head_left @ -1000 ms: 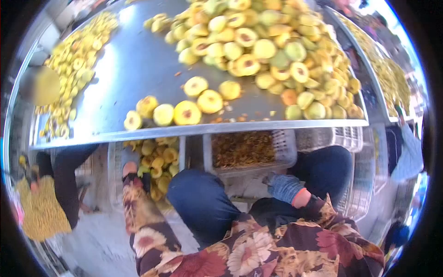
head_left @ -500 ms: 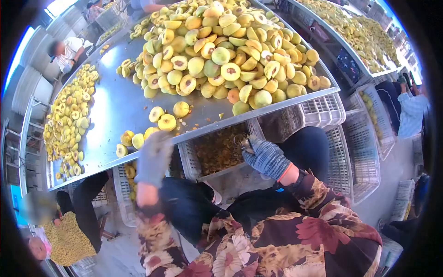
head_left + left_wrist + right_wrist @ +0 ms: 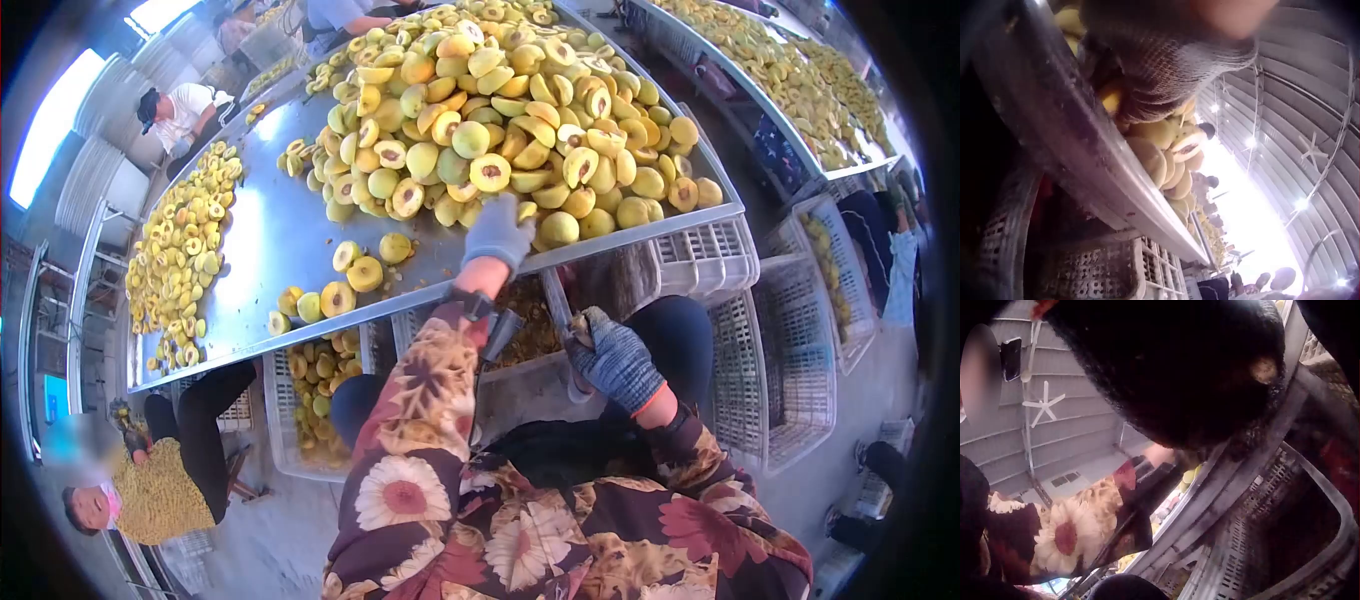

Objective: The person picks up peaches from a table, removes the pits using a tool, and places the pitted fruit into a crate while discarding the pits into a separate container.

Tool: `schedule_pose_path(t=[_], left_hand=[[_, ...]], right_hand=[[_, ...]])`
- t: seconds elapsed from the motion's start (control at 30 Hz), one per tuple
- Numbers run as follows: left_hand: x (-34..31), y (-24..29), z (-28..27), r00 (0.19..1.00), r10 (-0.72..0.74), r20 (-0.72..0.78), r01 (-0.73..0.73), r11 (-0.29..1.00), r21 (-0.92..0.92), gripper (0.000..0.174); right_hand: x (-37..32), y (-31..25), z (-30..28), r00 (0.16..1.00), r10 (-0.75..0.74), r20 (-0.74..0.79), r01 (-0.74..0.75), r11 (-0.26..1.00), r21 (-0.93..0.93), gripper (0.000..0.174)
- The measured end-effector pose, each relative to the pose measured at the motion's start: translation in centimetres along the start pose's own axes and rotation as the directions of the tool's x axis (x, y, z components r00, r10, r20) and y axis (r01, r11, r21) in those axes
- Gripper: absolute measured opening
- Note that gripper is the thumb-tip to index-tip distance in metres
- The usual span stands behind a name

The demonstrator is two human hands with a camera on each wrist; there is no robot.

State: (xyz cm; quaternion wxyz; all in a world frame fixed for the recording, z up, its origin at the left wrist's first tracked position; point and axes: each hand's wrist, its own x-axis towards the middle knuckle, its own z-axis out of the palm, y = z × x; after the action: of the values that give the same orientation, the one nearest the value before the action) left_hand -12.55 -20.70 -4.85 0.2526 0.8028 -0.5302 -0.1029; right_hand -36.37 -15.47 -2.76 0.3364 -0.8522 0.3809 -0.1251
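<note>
Head view: the gloved left hand [image 3: 497, 232] lies on the near edge of the pile of peach halves [image 3: 500, 110] on the steel table [image 3: 270, 230], fingers bent onto the fruit. Whether they grip one I cannot tell. The gloved right hand [image 3: 612, 355] hangs curled below the table edge, just beside the crate of pits [image 3: 413, 328], and its hold cannot be made out.

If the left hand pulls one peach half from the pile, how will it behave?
Probably slippery: the peach halves show cut faces, though the knit glove on the left hand should help. Likely to roll: they are rounded, and neighbours heaped near the table rim may tumble off.
</note>
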Motion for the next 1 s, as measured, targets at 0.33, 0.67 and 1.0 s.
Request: schedule_pose_path(t=[0.33, 0.67, 1.0], left_hand=[[-12.3, 0.7, -7.4, 0.957, -0.142, 0.253, 0.260, 0.034, -0.965, 0.045], [-15.5, -4.6, -5.7, 0.955, 0.001, 0.297, 0.294, -0.143, -0.945, 0.043], [-15.1, -8.7, -3.0, 0.798, 0.353, -0.489, -0.430, 0.901, -0.051, 0.029]], right_hand=[[3.5, -4.4, 2.0, 0.995, 0.103, -0.002, -0.054, 0.535, 0.843, 0.027], [4.0, -5.9, 7.2, 0.997, 0.070, 0.025, -0.061, 0.583, 0.810, 0.034], [4.5, -8.0, 7.1, 0.959, -0.185, -0.213, 0.205, 0.975, 0.079, 0.021]])
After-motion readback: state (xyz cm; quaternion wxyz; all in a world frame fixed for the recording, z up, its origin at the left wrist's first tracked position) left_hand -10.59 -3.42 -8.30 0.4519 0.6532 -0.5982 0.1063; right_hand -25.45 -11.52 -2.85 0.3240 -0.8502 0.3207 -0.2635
